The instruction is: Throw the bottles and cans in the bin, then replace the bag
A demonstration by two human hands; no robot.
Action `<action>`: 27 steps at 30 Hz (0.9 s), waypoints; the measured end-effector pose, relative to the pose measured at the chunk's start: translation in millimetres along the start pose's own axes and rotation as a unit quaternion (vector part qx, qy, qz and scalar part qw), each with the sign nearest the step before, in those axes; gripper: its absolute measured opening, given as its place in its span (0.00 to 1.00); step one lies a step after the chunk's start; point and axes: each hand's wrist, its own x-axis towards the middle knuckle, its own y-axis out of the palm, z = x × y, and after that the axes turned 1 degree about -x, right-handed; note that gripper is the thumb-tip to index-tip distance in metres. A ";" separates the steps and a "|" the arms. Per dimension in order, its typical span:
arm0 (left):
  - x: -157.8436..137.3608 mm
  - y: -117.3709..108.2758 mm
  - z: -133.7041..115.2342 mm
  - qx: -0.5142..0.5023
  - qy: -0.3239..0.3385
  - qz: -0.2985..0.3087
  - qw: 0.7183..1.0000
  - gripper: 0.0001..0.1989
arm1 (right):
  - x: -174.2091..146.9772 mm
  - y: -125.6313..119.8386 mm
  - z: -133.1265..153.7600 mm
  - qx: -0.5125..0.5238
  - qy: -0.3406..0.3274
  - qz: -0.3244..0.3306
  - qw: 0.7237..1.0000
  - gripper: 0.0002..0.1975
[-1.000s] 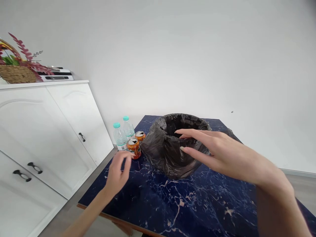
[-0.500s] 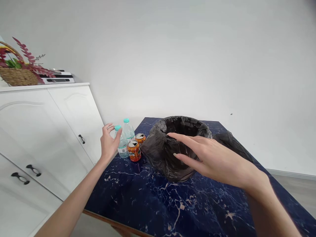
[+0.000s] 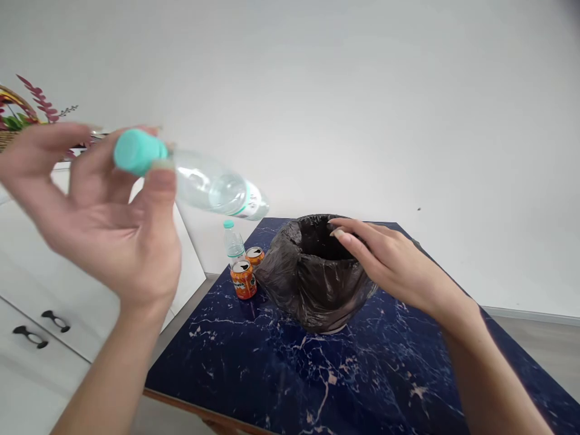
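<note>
The left hand (image 3: 104, 223) is raised close to the camera and holds a clear water bottle (image 3: 203, 184) by its neck. The thumb and fingers close around the part just under the turquoise cap (image 3: 133, 151). The bottle is in the air, tilted almost flat, with its cap toward the camera and its bottom pointing away, toward the bin bag. The picture is a little blurred at this hand.

The right hand (image 3: 385, 266) rests on the near rim of a black bin bag (image 3: 312, 284). Its fingers are stretched and lie over the edge of the opening; they are not closed around anything. Whether they press the plastic or only touch it, I cannot tell. The bag stands open on a dark blue marble table (image 3: 317, 374).

Just beside the bag, on its left, stand two orange drink cans (image 3: 243, 279), one behind the other, both with opened tops. Behind them a second water bottle (image 3: 232, 241) with a turquoise cap stands upright.

To the left of the table there is a white cabinet (image 3: 40, 290) with dark handles. On top of it, at the picture edge, a wicker basket (image 3: 6, 138) with red leaves is partly visible. Behind everything is a plain white wall (image 3: 362, 90).
</note>
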 end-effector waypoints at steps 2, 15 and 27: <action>5.2 24.0 -9.5 -0.052 0.049 0.026 0.997 0.31 | 4.6 2.5 -10.8 0.016 0.019 -0.036 0.999 0.27; -57.1 136.4 28.7 -0.140 -0.202 0.430 0.869 0.18 | 19.0 20.4 -71.3 0.141 0.093 -0.001 0.986 0.33; -85.7 175.0 58.6 -0.008 -0.163 0.656 0.737 0.21 | 21.4 15.6 -75.0 0.119 0.107 0.031 0.987 0.35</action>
